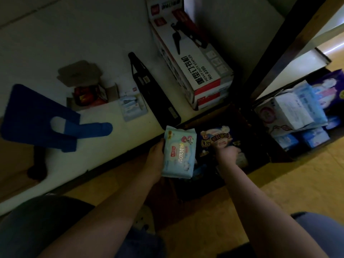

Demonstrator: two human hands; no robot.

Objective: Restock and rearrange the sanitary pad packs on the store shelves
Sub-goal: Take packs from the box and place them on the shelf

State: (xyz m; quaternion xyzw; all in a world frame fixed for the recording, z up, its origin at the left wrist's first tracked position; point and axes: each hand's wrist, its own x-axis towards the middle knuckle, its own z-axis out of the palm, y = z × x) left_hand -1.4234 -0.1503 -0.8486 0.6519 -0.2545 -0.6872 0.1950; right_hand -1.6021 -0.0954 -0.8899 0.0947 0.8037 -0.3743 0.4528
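Pale pack (179, 153) sits just left of the box (260, 142), long axis pointing away from the person. The left hand (156, 157) clasps its left edge. The right hand (226, 151), inside the box, curls round a dark pack (216, 137).

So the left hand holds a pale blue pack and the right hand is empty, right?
No. The head view shows the left hand holding the pale blue pack, but the right hand grips a dark pack.
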